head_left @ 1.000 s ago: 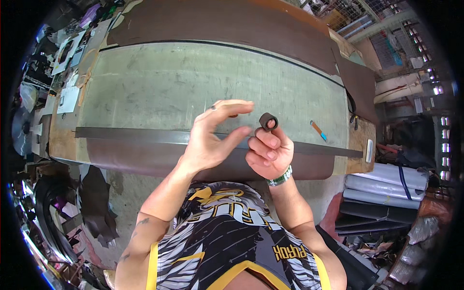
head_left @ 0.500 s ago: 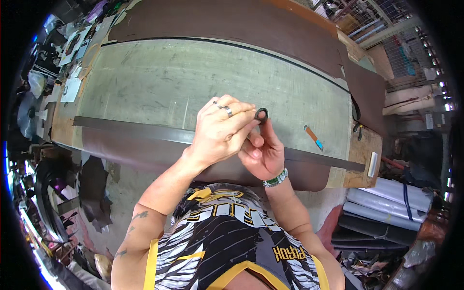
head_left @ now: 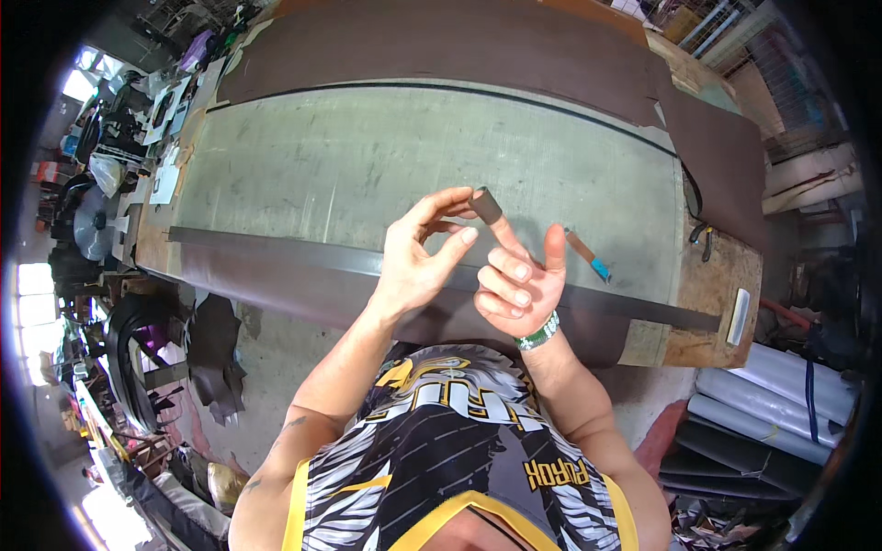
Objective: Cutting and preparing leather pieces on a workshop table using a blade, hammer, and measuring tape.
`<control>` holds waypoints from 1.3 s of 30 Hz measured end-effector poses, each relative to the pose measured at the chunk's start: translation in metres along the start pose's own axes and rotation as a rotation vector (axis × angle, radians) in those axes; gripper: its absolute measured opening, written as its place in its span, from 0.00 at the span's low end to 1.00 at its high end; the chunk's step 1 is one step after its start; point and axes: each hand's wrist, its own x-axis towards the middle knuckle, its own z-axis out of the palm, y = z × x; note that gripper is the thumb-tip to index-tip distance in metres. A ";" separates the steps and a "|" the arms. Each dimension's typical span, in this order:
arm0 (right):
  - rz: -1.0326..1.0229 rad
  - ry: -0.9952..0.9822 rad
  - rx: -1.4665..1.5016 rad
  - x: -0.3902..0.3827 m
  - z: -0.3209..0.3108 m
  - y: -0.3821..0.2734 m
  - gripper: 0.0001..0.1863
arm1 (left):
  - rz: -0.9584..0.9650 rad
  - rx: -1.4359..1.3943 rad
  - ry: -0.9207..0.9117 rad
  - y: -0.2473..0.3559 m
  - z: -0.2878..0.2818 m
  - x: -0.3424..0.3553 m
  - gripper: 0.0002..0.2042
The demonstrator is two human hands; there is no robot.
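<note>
A short dark brown sleeve (head_left: 485, 205), like a leather finger guard, sits over the tip of my right index finger. My right hand (head_left: 519, 289) is held palm toward me, the index stretched out, the thumb raised apart and the other fingers loosely curled. My left hand (head_left: 413, 253) is open beside it, its fingertips at the sleeve's upper end and the thumb apart. Below both hands, a long dark straight bar (head_left: 303, 252) lies along the table's near edge. A brown-and-blue cutter-like tool (head_left: 588, 255) rests on the table, right of my right hand.
The pale green-grey tabletop (head_left: 303, 156) spreads beyond my hands. Brown leather sheets (head_left: 441, 50) cover its far side, and more hangs over the near edge. Pliers-like tool (head_left: 702, 239) and a white strip (head_left: 738, 316) lie at the right. Wrapped rolls (head_left: 772, 399) stand low right.
My left thumb and fingers have opened from a pinch near the dark sleeve. The sleeve now shows side-on over my right index finger, and the hands have spread apart slightly.
</note>
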 end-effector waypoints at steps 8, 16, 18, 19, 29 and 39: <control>-0.020 0.040 0.027 -0.002 0.002 -0.011 0.46 | -0.146 -0.214 0.003 -0.006 0.010 0.005 0.19; 0.046 0.016 0.349 0.019 0.000 -0.016 0.46 | -0.190 -0.336 0.048 -0.010 -0.003 0.018 0.16; 0.079 0.006 0.389 0.021 -0.003 -0.018 0.44 | -0.177 -0.344 0.057 -0.011 -0.006 0.020 0.16; 0.088 -0.021 0.419 0.023 -0.005 -0.018 0.43 | -0.162 -0.349 0.035 -0.011 -0.007 0.020 0.16; 0.131 -0.037 0.474 0.028 -0.007 -0.008 0.41 | -0.203 -0.449 0.011 -0.004 -0.016 0.022 0.13; 0.191 -0.027 0.426 0.028 -0.006 -0.005 0.43 | -0.118 -0.433 -0.042 -0.011 -0.022 0.020 0.14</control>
